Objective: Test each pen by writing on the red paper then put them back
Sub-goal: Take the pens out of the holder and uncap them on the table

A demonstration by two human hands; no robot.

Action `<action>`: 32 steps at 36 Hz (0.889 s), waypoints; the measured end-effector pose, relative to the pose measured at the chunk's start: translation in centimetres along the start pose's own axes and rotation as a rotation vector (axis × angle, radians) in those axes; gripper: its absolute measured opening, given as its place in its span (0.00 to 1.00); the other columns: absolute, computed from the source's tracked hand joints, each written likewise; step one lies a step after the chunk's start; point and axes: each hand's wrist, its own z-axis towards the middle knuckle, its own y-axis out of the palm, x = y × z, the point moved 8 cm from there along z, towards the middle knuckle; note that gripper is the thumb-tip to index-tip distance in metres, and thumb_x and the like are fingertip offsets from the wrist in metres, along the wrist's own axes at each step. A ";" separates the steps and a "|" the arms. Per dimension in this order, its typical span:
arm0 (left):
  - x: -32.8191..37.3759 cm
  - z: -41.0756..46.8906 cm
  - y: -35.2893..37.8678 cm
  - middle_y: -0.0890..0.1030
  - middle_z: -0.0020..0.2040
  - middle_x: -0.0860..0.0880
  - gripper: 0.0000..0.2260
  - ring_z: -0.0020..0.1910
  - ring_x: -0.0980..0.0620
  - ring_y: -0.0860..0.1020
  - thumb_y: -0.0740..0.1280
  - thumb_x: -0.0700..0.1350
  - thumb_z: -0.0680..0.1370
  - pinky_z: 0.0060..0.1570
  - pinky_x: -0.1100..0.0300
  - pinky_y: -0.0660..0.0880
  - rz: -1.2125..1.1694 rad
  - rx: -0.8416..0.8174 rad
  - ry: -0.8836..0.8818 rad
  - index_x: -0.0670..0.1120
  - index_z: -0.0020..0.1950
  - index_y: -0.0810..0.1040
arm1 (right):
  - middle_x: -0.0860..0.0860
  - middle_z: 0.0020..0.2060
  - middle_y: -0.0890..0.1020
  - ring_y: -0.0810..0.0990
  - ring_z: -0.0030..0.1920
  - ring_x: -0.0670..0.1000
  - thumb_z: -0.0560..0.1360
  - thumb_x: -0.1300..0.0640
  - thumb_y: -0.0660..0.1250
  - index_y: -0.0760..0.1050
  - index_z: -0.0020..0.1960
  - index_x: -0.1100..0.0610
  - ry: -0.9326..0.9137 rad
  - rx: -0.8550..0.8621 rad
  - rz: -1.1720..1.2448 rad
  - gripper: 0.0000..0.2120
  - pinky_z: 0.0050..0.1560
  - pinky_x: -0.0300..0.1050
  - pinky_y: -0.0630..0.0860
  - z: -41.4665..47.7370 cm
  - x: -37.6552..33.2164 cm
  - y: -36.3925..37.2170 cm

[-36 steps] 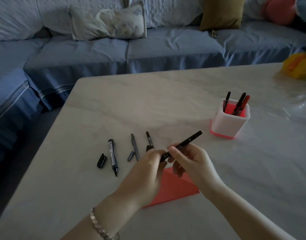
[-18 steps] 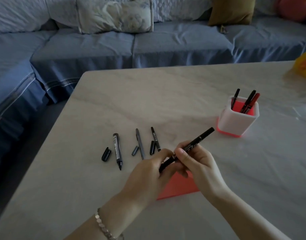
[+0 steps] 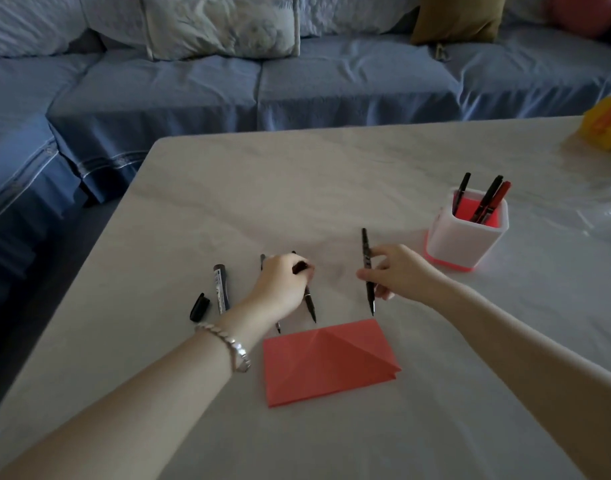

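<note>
My right hand (image 3: 399, 273) holds a thin black pen (image 3: 367, 261) uncapped, tip down, just above the far edge of the folded red paper (image 3: 326, 362). My left hand (image 3: 279, 287) pinches the pen's black cap (image 3: 299, 267) over the pens lying on the table. Under it lie a black pen (image 3: 310, 306) and a grey pen whose tip (image 3: 278, 328) shows; a thick black marker (image 3: 220, 289) and its loose cap (image 3: 199, 306) lie further left. A white pen holder (image 3: 465, 237) with a red base stands at the right, holding three pens (image 3: 485, 200).
The pale marble table (image 3: 331, 174) has its left edge near the marker. A blue sofa (image 3: 262, 84) with cushions runs behind it. A yellow object (image 3: 605, 128) and clear plastic (image 3: 605, 209) lie at the table's far right.
My hands pulled apart: the cap came off the pen and went left with my left hand, while my right hand turned the pen tip down. The red paper is now uncovered.
</note>
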 end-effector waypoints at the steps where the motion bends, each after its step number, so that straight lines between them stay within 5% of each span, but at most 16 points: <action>1: 0.3 0.3 0.1 0.82 0.50 0.43 0.09 0.52 0.47 0.77 0.63 0.39 0.77 0.55 0.60 0.70 0.017 0.014 0.010 0.39 0.53 0.80 | 0.53 0.28 0.78 0.75 0.21 0.44 0.73 0.57 0.68 0.70 0.61 0.61 -0.023 0.014 -0.061 0.19 0.27 0.33 0.71 0.5 -0.2 0.3; 4: 0.5 1.4 0.5 0.80 0.55 0.46 0.09 0.54 0.49 0.76 0.65 0.41 0.77 0.48 0.65 0.66 0.048 0.052 -0.016 0.41 0.55 0.78 | 0.54 0.30 0.80 0.74 0.20 0.41 0.73 0.54 0.68 0.72 0.60 0.59 -0.055 0.035 -0.205 0.18 0.31 0.36 0.72 1.7 -0.3 1.4; 9: -0.5 2.7 1.4 0.76 0.46 0.51 0.11 0.46 0.52 0.73 0.67 0.45 0.75 0.53 0.60 0.69 0.117 0.099 -0.093 0.44 0.55 0.74 | 0.57 0.38 0.80 0.78 0.34 0.55 0.73 0.53 0.68 0.73 0.56 0.64 0.002 0.027 -0.268 0.18 0.35 0.44 0.74 2.3 0.6 2.7; 16: -0.4 3.5 5.1 0.79 0.51 0.44 0.09 0.51 0.44 0.77 0.65 0.45 0.76 0.43 0.57 0.70 0.357 -0.009 -0.067 0.42 0.53 0.74 | 0.57 0.46 0.82 0.79 0.41 0.55 0.74 0.50 0.67 0.71 0.63 0.59 -0.024 0.118 -0.232 0.21 0.40 0.41 0.71 0.5 2.1 1.0; 21: 0.0 3.4 6.3 0.78 0.49 0.43 0.08 0.50 0.43 0.76 0.64 0.45 0.77 0.41 0.58 0.66 0.433 -0.011 0.023 0.40 0.47 0.73 | 0.49 0.40 0.77 0.76 0.41 0.51 0.75 0.58 0.64 0.72 0.62 0.56 -0.205 0.447 -0.182 0.16 0.46 0.47 0.76 -2.6 1.1 -6.4; 24: -0.1 3.3 6.1 0.79 0.47 0.42 0.08 0.48 0.44 0.77 0.65 0.45 0.76 0.39 0.59 0.64 0.481 0.040 0.064 0.43 0.42 0.70 | 0.52 0.46 0.75 0.76 0.45 0.54 0.73 0.60 0.64 0.71 0.61 0.54 -0.273 0.747 -0.137 0.17 0.39 0.40 0.74 -4.2 0.6 -12.3; 27: -0.2 3.3 5.8 0.81 0.48 0.43 0.08 0.49 0.44 0.78 0.65 0.46 0.76 0.39 0.60 0.66 0.495 0.051 0.057 0.42 0.43 0.73 | 0.57 0.53 0.76 0.75 0.48 0.54 0.73 0.59 0.62 0.69 0.64 0.54 -0.155 0.897 -0.188 0.19 0.43 0.42 0.67 -3.8 1.3 -16.9; 32: 0.2 2.7 4.9 0.78 0.55 0.45 0.12 0.55 0.47 0.75 0.63 0.45 0.77 0.53 0.56 0.72 0.424 0.047 0.085 0.41 0.59 0.74 | 0.59 0.66 0.67 0.69 0.64 0.60 0.76 0.52 0.61 0.63 0.70 0.56 0.126 0.813 -0.324 0.24 0.55 0.53 0.71 -1.0 3.5 -19.6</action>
